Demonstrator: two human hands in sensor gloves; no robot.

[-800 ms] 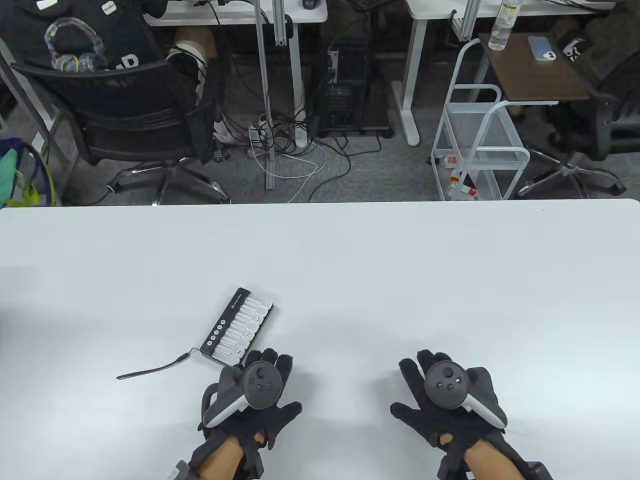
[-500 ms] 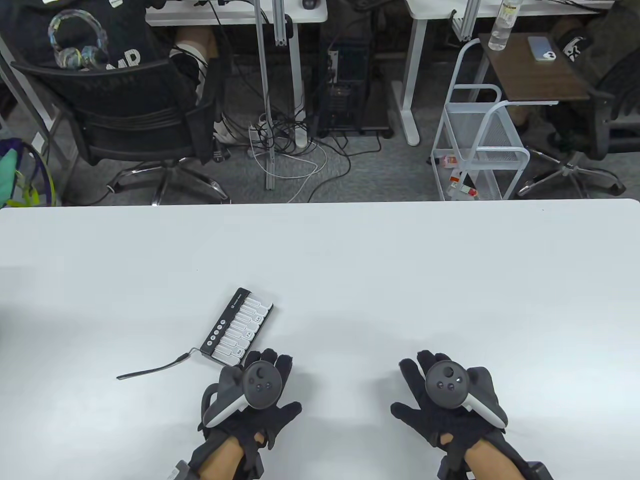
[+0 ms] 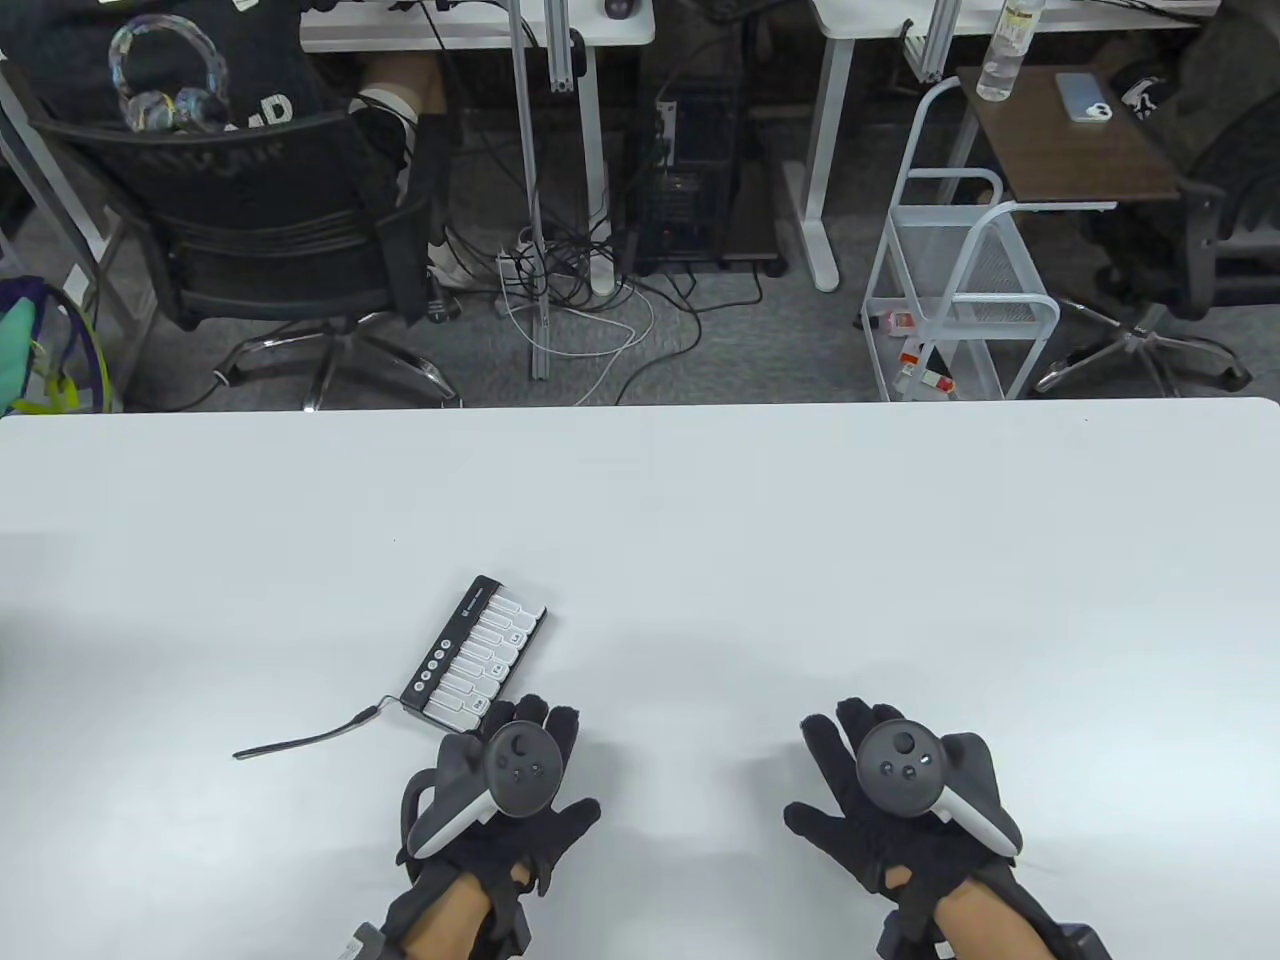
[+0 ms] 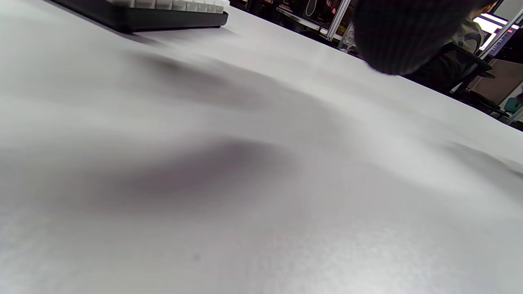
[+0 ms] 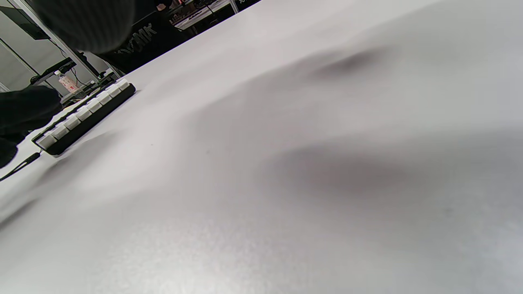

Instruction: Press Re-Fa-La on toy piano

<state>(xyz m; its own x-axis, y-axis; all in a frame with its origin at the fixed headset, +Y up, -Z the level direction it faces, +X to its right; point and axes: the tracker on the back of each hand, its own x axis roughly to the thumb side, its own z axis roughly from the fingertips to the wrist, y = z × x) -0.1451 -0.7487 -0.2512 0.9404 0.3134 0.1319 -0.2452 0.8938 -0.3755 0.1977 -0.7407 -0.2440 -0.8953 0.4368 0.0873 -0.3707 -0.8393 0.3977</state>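
Where the white surface [image 3: 700,520] nears its front edge, two gloved hands lie palm down, each with a tracker strapped to its back. Left hand [image 3: 505,800]: fingers [image 3: 560,728] spread flat, holding nothing, tips just short of the piano's near end; whether they touch it cannot be told. Right hand [image 3: 895,800]: fingers [image 3: 820,740] likewise spread flat, holding nothing, well apart from the piano on the right. Piano [image 3: 476,652]: small black body with white keys and a row of round buttons along its left edge, lying flat and angled, its far end turned rightward, left of centre in the near part of the surface. Cord [image 3: 300,740]: dark, running leftward from the piano's near corner and lying loose on the surface. Left wrist view: piano edge [image 4: 163,12] at top left, one dark fingertip [image 4: 404,36] blurred at top. Right wrist view: piano [image 5: 86,118] at the left with the left hand [image 5: 24,110] beside its near end. Beyond the far edge: office chair [image 3: 260,240], white wire cart [image 3: 960,290], tangled floor cables [image 3: 580,290].
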